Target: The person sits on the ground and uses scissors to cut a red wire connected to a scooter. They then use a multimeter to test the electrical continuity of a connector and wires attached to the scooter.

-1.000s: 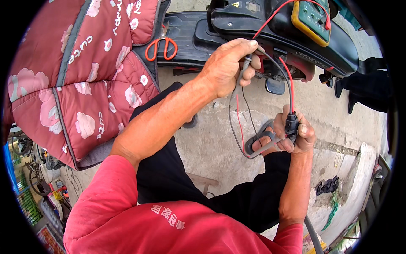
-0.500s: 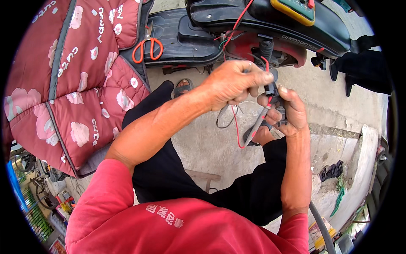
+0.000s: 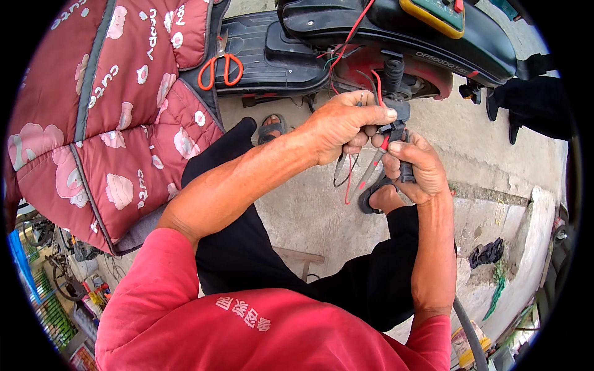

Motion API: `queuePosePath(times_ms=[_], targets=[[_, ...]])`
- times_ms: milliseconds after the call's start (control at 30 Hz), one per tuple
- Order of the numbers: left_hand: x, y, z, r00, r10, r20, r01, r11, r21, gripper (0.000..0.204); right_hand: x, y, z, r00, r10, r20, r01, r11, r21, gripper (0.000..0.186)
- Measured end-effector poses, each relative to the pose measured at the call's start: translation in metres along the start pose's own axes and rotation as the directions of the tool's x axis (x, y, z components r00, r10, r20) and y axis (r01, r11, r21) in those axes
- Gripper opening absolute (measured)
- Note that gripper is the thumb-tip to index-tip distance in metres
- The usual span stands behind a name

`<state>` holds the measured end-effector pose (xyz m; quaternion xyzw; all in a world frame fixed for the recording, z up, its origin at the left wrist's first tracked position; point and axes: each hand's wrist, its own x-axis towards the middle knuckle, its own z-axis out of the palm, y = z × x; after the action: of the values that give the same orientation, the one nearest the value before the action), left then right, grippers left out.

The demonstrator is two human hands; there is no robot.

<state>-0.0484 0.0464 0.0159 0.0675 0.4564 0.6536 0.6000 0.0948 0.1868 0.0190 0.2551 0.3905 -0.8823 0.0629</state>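
Observation:
Between both hands, in front of the scooter, is a black plastic plug connector (image 3: 401,111) with short red and dark wires at its upper end. My left hand (image 3: 346,128) pinches it between thumb and fingers. A dark, slim probe with a thin lead hangs below that palm. My right hand (image 3: 422,166) is closed round another black connector part (image 3: 406,172), just below the first. Its fingers also hold a grey test probe with red bands (image 3: 373,166), slanting with its upper end at the connector. Fingers hide the exact contact point and whether the two connector parts join.
A black electric scooter (image 3: 297,59) stands ahead, with a yellow-framed multimeter (image 3: 436,15) on top. Orange-handled scissors (image 3: 221,71) lie on its footboard by a quilted maroon cover (image 3: 124,123). Another person's dark-clothed leg (image 3: 538,105) is at right. Loose red wire (image 3: 352,31) hangs down.
Both hands have shifted slightly, and the connector has tilted. The red-banded probe's upper end now sits closer to my left fingertips. The view has moved a little.

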Motion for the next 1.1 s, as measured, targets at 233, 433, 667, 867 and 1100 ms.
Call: queuePosePath(times_ms=[233, 433, 667, 867, 1100], targets=[[-0.001, -0.002, -0.002, 0.998, 0.018, -0.056, -0.018, 1.000, -0.001, 0.023, -0.001, 0.002, 0.009, 0.997, -0.011, -0.078, 0.009, 1.000, -0.025, 0.027], [0.001, -0.001, -0.004, 0.993, 0.086, -0.087, -0.071, 0.985, 0.160, 0.025, 0.001, 0.004, 0.011, 0.991, -0.039, -0.129, 0.019, 0.988, -0.151, 0.027], [-0.005, 0.004, 0.002, 0.968, 0.211, -0.136, -0.153, 0.926, 0.345, 0.028, -0.005, -0.003, 0.010, 0.993, 0.001, -0.120, -0.006, 0.999, -0.039, 0.028], [-0.001, -0.002, 0.000, 0.969, 0.214, -0.122, -0.167, 0.935, 0.312, 0.029, -0.004, -0.001, 0.008, 0.993, -0.040, -0.109, 0.030, 0.995, -0.093, 0.018], [0.002, -0.010, -0.002, 0.988, 0.133, -0.077, -0.104, 0.947, 0.305, 0.026, -0.001, 0.005, 0.002, 0.971, -0.151, -0.187, 0.103, 0.965, -0.242, 0.014]])
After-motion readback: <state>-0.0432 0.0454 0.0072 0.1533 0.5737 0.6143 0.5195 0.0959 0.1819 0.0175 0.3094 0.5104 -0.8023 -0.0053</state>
